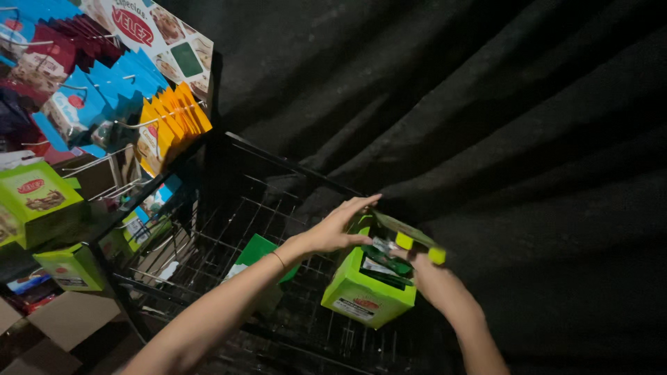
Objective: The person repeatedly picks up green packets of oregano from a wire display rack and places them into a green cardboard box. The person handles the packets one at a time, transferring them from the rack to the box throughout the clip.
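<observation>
**Two Hands Work an Open Green Carton on a Wire Rack**

Holding a lime-green carton [368,292] between them, both hands meet over the black wire shelf [229,229]. The box sits tilted, its long axis rising toward the raised lid flap [406,232], directly under the fingers. The left hand [337,229] lies spread and flat on the flap's near edge; the right hand [434,281] grips the box's far side (its fingers are mostly hidden, so how tightly cannot be told). Both are equally close. Beyond them lie a flat green packet [257,250], hanging orange pouches [170,121], blue pouches [104,90] and dark cloth [486,104].
</observation>
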